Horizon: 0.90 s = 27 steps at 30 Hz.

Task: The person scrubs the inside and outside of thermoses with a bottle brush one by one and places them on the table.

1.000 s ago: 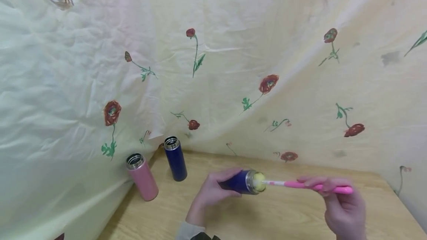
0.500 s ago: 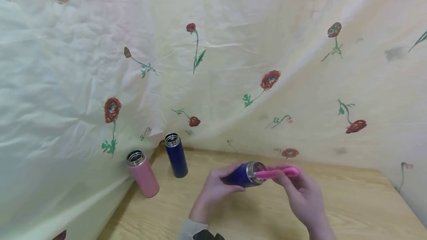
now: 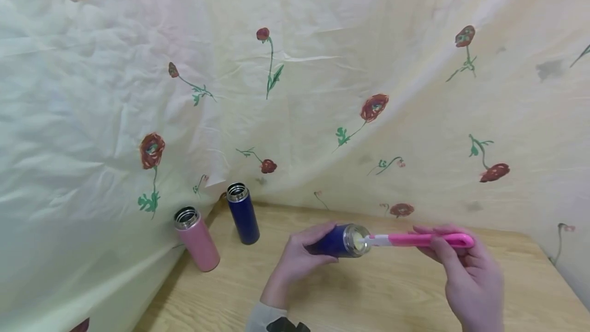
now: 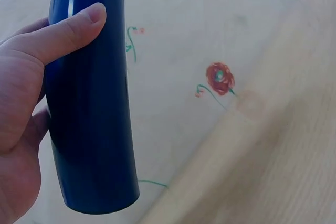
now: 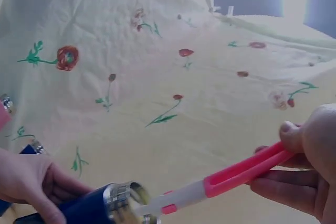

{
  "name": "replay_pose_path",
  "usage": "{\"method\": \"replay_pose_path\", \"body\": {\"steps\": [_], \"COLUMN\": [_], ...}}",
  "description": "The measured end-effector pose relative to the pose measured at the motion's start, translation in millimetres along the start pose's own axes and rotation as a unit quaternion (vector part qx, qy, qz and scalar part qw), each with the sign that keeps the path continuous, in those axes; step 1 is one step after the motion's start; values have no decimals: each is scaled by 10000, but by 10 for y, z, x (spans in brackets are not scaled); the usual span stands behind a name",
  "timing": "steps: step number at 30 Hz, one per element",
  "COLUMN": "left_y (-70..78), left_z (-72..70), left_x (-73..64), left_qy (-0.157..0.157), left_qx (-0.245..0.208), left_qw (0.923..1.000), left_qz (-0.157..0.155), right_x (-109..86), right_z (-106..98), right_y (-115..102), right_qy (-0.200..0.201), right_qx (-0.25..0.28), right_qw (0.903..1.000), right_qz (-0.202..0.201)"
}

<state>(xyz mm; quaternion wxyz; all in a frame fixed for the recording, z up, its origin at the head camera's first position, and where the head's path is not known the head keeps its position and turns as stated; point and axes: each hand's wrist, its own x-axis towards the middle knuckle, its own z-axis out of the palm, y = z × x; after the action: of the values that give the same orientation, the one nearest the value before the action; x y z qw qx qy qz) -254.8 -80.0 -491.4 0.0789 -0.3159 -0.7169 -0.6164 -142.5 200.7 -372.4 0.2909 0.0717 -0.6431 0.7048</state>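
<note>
1. Hanging behind the bench (image 3: 392,291) is a flowered cloth (image 3: 304,81).
2. Standing uncapped at left: a pink bottle (image 3: 199,244) and a blue bottle (image 3: 244,220).
3. Left grip (image 3: 297,260) wraps another blue bottle (image 3: 329,242), tilted, mouth facing right.
4. Right grip (image 3: 472,273) pinches a pink-handled brush (image 3: 410,240), drawn farther out than half a second ago, head inside that mouth.

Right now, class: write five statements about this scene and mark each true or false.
1. A pink bottle and a blue bottle stand on the table. True.
2. The pink bottle is capped. False: its mouth is open.
3. The left hand grips a second blue bottle. True.
4. The right hand holds a pink-handled tool. True.
5. The tool lies on the table. False: its end is at the gripped bottle's mouth.
</note>
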Motion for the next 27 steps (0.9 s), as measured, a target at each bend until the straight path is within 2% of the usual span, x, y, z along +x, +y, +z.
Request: {"method": "replay_pose_path", "body": {"steps": [2,4,6,9,13,16,22,27], "left_y": [-13,-20,-24,-17,-31,-49,-72,-59], "left_z": [14,25,29,23,9,-5,-14,8], "left_x": [-2,-4,-9,-15,-22,-25,-24,-16], "left_qy": [-89,-196,-277,-306,-314,-312,-120,34], "left_qx": [-7,-18,18,126,236,243,278,273], "left_qw": [9999,9996,9995,9994,9992,9992,9995,9990], "left_qz": [-87,-181,-171,-39,34,8,70,347], "right_x": [-13,-12,-10,-10,-16,-13,9,39], "right_z": [-57,-119,-165,-202,-200,-179,-152,-63], "right_y": [-17,-11,-15,-50,-113,-132,-153,-162], "right_qy": [-318,-612,-693,-299,521,862,1312,2074], "right_qx": [42,421,832,1014,613,553,843,1179], "right_qw": [9984,9926,9865,9872,9944,9936,9865,9709], "right_qz": [-474,-960,-1232,-1194,-682,-484,-502,-215]}}
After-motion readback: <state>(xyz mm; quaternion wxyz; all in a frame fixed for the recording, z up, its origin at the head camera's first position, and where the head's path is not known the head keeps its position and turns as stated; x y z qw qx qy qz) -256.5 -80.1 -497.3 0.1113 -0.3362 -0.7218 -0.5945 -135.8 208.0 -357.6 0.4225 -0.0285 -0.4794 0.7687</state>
